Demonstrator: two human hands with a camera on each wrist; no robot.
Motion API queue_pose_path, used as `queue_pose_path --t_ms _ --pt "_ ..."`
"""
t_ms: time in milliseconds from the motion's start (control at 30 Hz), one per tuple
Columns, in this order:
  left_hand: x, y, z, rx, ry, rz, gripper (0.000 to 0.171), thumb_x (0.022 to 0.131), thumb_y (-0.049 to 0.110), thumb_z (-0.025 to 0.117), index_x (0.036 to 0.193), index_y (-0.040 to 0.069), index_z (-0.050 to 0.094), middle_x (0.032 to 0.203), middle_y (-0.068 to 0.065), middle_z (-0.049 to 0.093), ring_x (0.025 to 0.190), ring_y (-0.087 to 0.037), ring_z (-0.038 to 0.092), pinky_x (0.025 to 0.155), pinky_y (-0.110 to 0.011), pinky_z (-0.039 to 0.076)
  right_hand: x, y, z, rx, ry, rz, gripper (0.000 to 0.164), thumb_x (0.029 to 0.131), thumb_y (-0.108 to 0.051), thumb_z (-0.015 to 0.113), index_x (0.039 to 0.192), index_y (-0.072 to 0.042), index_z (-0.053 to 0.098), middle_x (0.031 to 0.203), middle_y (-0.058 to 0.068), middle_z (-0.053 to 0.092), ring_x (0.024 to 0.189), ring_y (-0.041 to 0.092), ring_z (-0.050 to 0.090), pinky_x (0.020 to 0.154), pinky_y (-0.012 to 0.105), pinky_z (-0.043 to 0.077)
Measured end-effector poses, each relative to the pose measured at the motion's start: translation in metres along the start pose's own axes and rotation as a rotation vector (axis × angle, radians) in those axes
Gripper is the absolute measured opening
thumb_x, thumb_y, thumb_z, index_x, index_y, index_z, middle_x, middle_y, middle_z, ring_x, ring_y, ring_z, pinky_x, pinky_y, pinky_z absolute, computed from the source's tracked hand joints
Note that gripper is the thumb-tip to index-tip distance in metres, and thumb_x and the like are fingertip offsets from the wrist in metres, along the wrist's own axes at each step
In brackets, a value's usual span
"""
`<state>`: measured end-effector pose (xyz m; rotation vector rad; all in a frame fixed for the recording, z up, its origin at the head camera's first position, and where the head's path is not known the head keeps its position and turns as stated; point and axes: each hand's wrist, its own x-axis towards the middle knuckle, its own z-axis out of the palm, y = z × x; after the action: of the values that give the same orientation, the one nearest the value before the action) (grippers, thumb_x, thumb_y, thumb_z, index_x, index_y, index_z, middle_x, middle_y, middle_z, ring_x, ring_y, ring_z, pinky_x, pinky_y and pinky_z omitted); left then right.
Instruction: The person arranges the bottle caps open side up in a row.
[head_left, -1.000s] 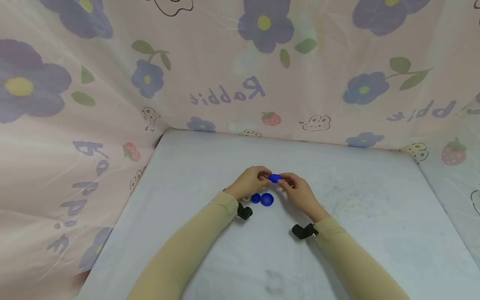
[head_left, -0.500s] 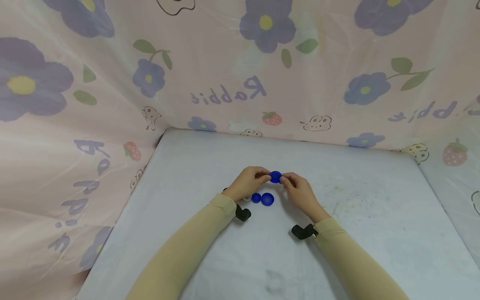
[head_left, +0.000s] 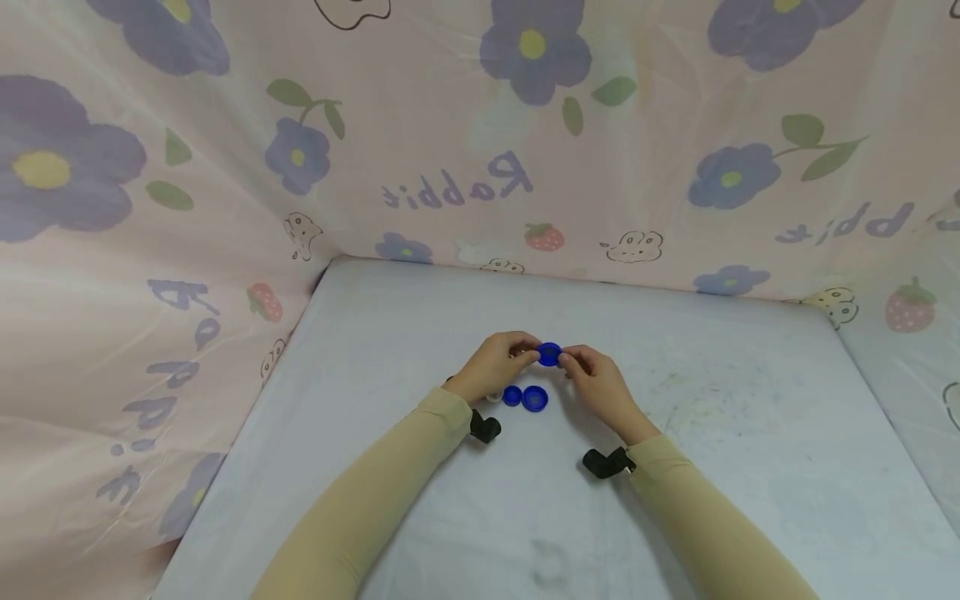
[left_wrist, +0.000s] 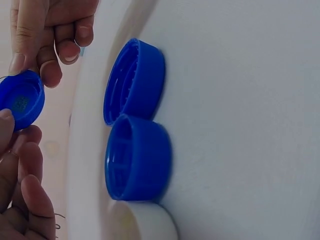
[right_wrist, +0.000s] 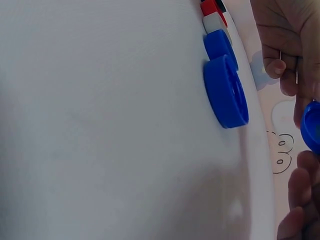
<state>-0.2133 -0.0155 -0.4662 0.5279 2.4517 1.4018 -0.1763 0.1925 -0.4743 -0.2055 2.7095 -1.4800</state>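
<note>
In the head view, my left hand [head_left: 495,364] and right hand [head_left: 602,390] pinch opposite edges of a blue plastic bottle cap [head_left: 550,354], held up off the table. Its hollow inside faces the head camera, and the left wrist view shows a small dark printed mark within it. Below the hands lie a larger blue cap [head_left: 535,398] and a smaller blue cap [head_left: 512,396], side by side, hollow side up. A white cap [left_wrist: 142,222] sits against the small blue one, mostly hidden behind my left wrist in the head view.
The row of caps continues with a red cap [right_wrist: 212,8] and a black piece [right_wrist: 220,5], seen only in the right wrist view. A pale cloth-covered table [head_left: 720,500] lies beneath, with flower-printed curtains [head_left: 450,125] along its back and sides.
Between my fingers the held cap has been tilted, so its hollow inside now shows instead of its outer side. Both hands have stayed nearly in place; the caps on the table have not moved.
</note>
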Motion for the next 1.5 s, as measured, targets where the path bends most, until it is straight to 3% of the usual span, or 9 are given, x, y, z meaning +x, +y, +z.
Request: queue_pose_path --t_ms 367,667,933,1233,1500 --pt "-0.005 0.005 -0.001 -0.022 -0.016 0.014 0.036 0.097 0.027 0.06 0.132 0.018 0.056 0.1 0.01 0.065 0.092 -0.006 0.06 0.082 -0.029 0.049 -0.003 -0.003 -0.001 -0.056 -0.006 -0.038 0.029 0.099 -0.02 0.057 0.126 -0.01 0.058 0.101 0.011 0.067 0.083 0.021 0.06 0.07 0.035 0.048" --pt "-0.008 0.006 -0.001 -0.035 -0.017 -0.001 0.027 0.098 0.027 0.059 0.125 0.03 0.061 0.1 0.01 0.066 0.09 -0.011 0.062 0.077 -0.029 0.049 -0.006 -0.005 -0.001 -0.132 -0.031 -0.084 0.036 0.099 -0.018 0.058 0.134 -0.015 0.05 0.099 0.003 0.064 0.078 0.018 0.057 0.066 0.035 0.047" --pt "-0.011 0.01 -0.002 -0.06 -0.064 -0.008 0.035 0.093 0.019 0.068 0.127 0.022 0.062 0.098 0.008 0.067 0.087 -0.008 0.062 0.074 -0.026 0.051 -0.009 -0.004 -0.003 -0.156 -0.039 -0.12 0.035 0.098 -0.018 0.059 0.133 -0.017 0.051 0.098 0.004 0.063 0.075 0.018 0.054 0.061 0.032 0.046" --pt "-0.011 0.007 0.004 0.112 -0.103 0.035 0.039 0.091 0.024 0.069 0.13 0.021 0.062 0.096 0.01 0.066 0.084 -0.004 0.06 0.074 -0.024 0.049 -0.016 0.005 -0.005 -0.165 -0.09 -0.11 0.036 0.098 -0.018 0.06 0.133 -0.015 0.053 0.096 0.003 0.061 0.076 0.017 0.054 0.061 0.029 0.048" --pt "-0.007 0.002 0.016 0.255 -0.153 0.12 0.039 0.09 0.029 0.071 0.126 0.015 0.066 0.093 0.009 0.065 0.086 -0.006 0.057 0.076 -0.022 0.046 -0.022 0.011 -0.009 -0.176 -0.148 -0.066 0.042 0.09 -0.024 0.071 0.127 -0.013 0.055 0.09 0.0 0.059 0.075 0.017 0.054 0.063 0.029 0.046"
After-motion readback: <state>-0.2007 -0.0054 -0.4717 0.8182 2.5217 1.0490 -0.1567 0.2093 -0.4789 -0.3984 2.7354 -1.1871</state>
